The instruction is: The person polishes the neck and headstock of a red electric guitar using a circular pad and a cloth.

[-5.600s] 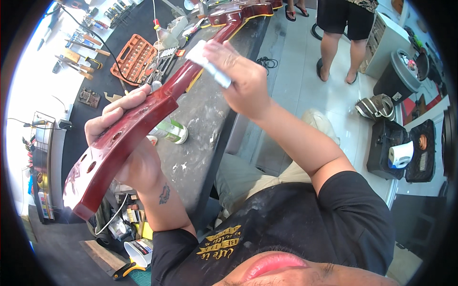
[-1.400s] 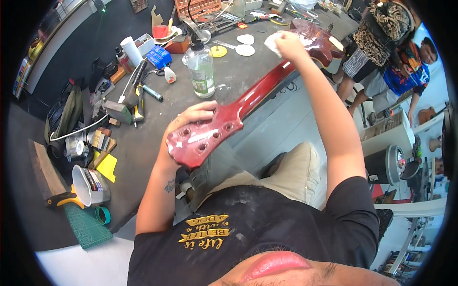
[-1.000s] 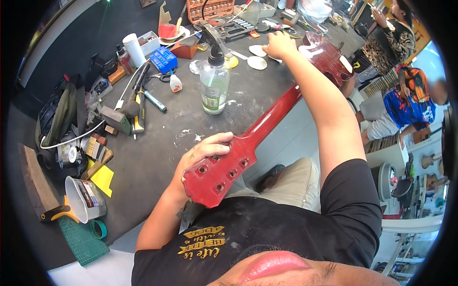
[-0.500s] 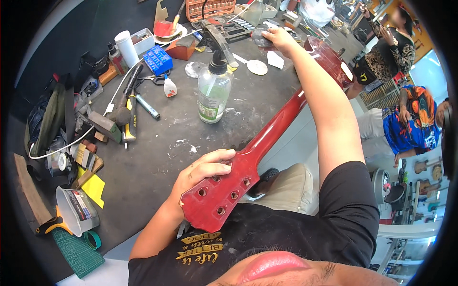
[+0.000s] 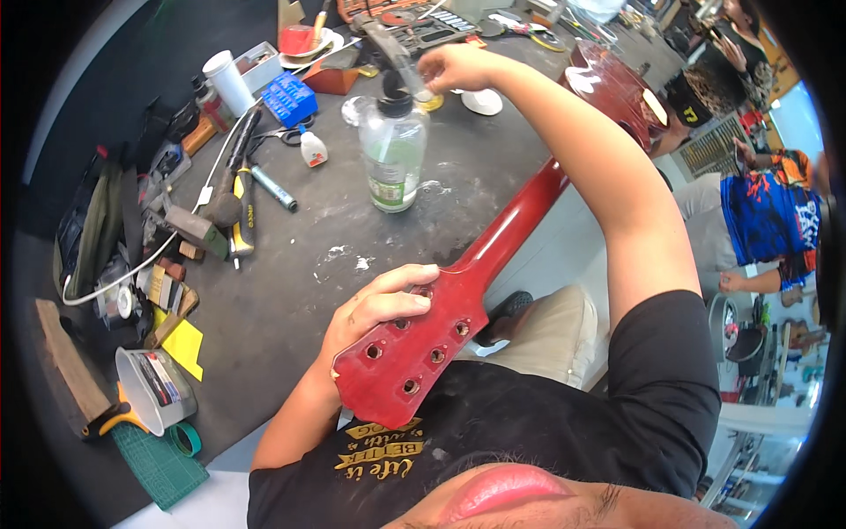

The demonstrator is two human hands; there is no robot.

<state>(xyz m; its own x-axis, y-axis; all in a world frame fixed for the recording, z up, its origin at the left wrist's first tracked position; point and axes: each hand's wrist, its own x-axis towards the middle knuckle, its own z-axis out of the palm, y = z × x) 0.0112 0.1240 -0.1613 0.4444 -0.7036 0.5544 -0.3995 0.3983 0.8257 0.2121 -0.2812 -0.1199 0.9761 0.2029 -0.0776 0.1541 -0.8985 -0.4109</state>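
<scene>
Guitar [image 5: 500, 238], red, slants along the edge of the bench [image 5: 273, 291], my left hand [image 5: 374, 313] gripping its headstock [image 5: 419, 340], my right hand [image 5: 463, 69] now shifted beside the spray bottle [image 5: 393, 167], grip indiscernible, apparently leaving one steadying hand.

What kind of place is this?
Probably a guitar workshop: the left hand holds a red guitar with empty peg holes, and the dark bench carries a tool set and a spray bottle.
</scene>
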